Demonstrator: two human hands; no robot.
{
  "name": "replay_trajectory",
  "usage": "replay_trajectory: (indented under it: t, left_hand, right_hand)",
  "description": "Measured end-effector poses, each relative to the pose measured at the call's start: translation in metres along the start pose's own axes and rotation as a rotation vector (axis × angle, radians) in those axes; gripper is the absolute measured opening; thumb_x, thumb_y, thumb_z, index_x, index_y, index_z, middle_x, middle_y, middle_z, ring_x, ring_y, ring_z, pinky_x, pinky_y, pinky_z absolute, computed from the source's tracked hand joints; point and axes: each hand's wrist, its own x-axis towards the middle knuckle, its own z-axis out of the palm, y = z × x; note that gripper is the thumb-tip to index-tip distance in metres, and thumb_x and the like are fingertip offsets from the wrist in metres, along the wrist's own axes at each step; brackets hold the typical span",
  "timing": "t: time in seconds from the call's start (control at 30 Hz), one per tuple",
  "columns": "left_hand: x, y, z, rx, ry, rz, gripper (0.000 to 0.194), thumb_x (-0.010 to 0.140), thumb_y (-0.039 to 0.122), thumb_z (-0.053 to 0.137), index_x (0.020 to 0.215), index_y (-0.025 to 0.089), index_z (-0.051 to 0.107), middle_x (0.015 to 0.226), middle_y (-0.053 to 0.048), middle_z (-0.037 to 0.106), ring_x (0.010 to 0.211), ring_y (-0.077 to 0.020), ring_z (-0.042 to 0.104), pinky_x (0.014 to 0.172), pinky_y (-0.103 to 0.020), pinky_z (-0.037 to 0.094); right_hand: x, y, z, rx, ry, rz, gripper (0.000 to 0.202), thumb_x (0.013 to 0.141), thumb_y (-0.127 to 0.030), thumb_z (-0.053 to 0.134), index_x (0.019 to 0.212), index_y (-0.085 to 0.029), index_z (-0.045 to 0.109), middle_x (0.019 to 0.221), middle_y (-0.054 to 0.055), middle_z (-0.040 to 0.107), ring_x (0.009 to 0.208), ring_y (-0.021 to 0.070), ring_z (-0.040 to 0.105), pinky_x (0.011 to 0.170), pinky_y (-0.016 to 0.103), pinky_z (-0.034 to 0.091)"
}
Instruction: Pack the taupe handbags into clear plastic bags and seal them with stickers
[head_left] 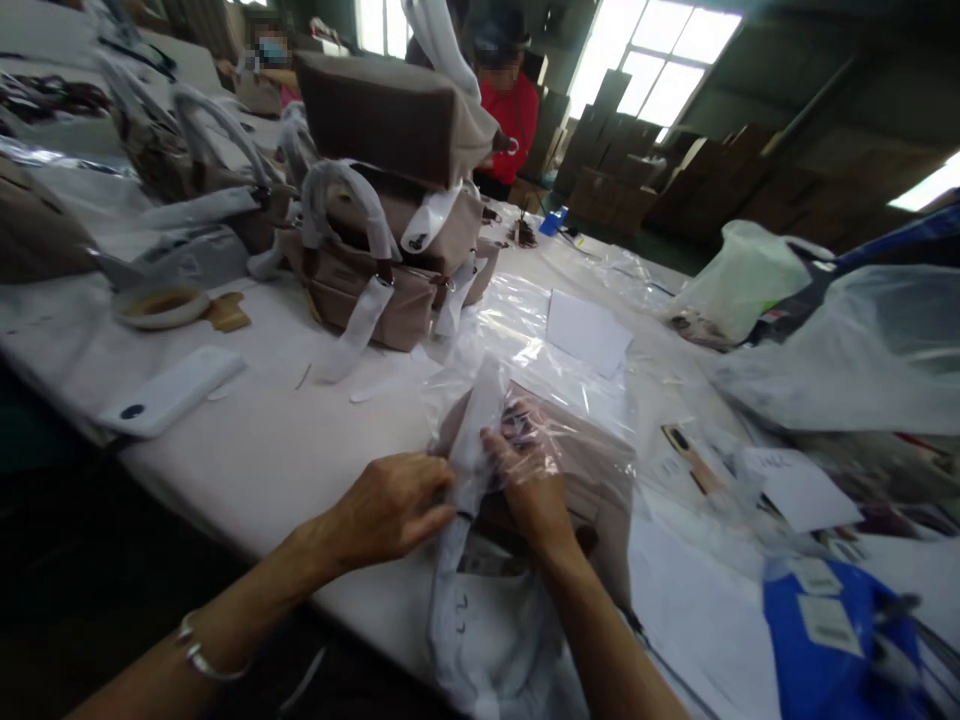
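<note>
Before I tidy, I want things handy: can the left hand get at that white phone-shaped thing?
Probably yes: nothing bulky stands on the tabletop between the left hand and the white phone-shaped thing, though the hand would likely first have to leave the white-wrapped strap.

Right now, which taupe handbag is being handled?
The nearest handbag, with the right hand under clear plastic and the left hand at the white-wrapped strap. Neither hand touches the stacked handbags farther back.
</note>
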Motion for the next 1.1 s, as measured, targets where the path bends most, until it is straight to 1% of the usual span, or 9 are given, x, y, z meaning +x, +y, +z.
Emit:
replay_trajectory:
  t: [0.1,0.27,0.37,0.5,0.67,0.77,0.83,0.93,1.1]
  left_hand:
    - [-0.003,0.006,0.002,0.027,-0.115,-0.247,0.025,0.086,0.042,0.066,0.084,0.019,0.055,0.074,0.002,0.059,0.067,-0.0146,0.055,0.064,-0.026,0.04]
    - [0.004,0.006,0.014,0.178,-0.089,-0.35,0.03,0.081,0.042,0.072,0.079,0.02,0.052,0.072,0.002,0.059,0.066,-0.0155,0.054,0.063,-0.028,0.036]
    - [0.006,0.003,0.021,0.22,-0.057,-0.34,0.031,0.081,0.044,0.07,0.078,0.02,0.051,0.071,0.002,0.058,0.065,-0.0158,0.054,0.063,-0.028,0.035]
    - [0.004,0.0,0.02,0.245,-0.065,-0.319,0.031,0.082,0.044,0.071,0.078,0.021,0.051,0.071,0.002,0.058,0.065,-0.0161,0.055,0.061,-0.028,0.035]
    - [-0.001,-0.003,0.021,0.285,0.077,-0.167,0.029,0.087,0.044,0.066,0.079,0.02,0.052,0.068,0.003,0.057,0.061,-0.0144,0.055,0.059,-0.026,0.036]
    - [-0.003,-0.002,0.023,0.285,0.232,0.029,0.024,0.093,0.037,0.061,0.079,0.019,0.053,0.067,0.002,0.056,0.059,-0.0129,0.054,0.06,-0.026,0.038]
    - [-0.002,-0.001,0.023,0.245,0.276,0.121,0.021,0.095,0.029,0.059,0.077,0.019,0.053,0.065,0.003,0.055,0.058,-0.0115,0.053,0.061,-0.024,0.039]
    - [0.001,-0.001,0.02,0.154,0.3,0.081,0.022,0.097,0.026,0.055,0.077,0.02,0.051,0.064,0.004,0.055,0.057,-0.0102,0.054,0.06,-0.022,0.041]
    - [0.003,-0.01,0.024,0.122,0.3,0.013,0.03,0.096,0.048,0.054,0.108,0.02,0.056,0.078,0.001,0.065,0.061,-0.0121,0.063,0.059,-0.021,0.05]
  right_hand:
    - [-0.006,-0.01,-0.028,-0.2,-0.121,-0.079,0.035,0.084,-0.031,0.063,0.119,-0.025,0.063,0.115,0.004,0.068,0.095,0.0195,0.067,0.082,0.032,0.053]
    - [-0.052,-0.011,-0.067,-0.679,-0.439,-0.101,0.011,0.086,-0.018,0.063,0.084,-0.025,0.072,0.083,-0.002,0.072,0.079,0.017,0.068,0.071,0.026,0.05]
    - [-0.074,0.008,-0.055,-1.047,-0.616,-0.181,0.019,0.085,-0.008,0.062,0.095,-0.022,0.071,0.087,0.003,0.073,0.074,0.0191,0.07,0.06,0.024,0.048]
    - [-0.083,0.023,-0.034,-1.277,-0.624,-0.26,0.022,0.084,-0.001,0.058,0.088,-0.018,0.07,0.082,0.006,0.072,0.065,0.0189,0.069,0.049,0.022,0.042]
    - [-0.074,0.011,-0.068,-0.863,-0.389,-0.201,0.018,0.089,-0.019,0.061,0.073,-0.02,0.068,0.086,0.003,0.066,0.076,0.0158,0.066,0.064,0.024,0.048]
    - [-0.059,0.008,-0.098,-0.419,-0.231,0.154,0.03,0.091,-0.04,0.055,0.071,-0.019,0.063,0.067,0.001,0.064,0.057,0.0134,0.06,0.051,0.022,0.044]
    - [-0.05,0.011,-0.111,-0.219,-0.18,0.406,0.039,0.085,-0.053,0.058,0.067,-0.018,0.058,0.047,-0.003,0.055,0.037,0.01,0.046,0.037,0.02,0.031]
    - [-0.044,0.019,-0.12,-0.066,-0.194,0.54,0.045,0.072,-0.06,0.068,0.062,-0.019,0.053,0.039,-0.005,0.051,0.03,0.0074,0.039,0.032,0.018,0.022]
    - [-0.042,0.028,-0.128,0.095,-0.099,0.549,0.048,0.067,-0.061,0.073,0.072,-0.017,0.056,0.046,-0.001,0.061,0.036,0.0108,0.052,0.037,0.019,0.037]
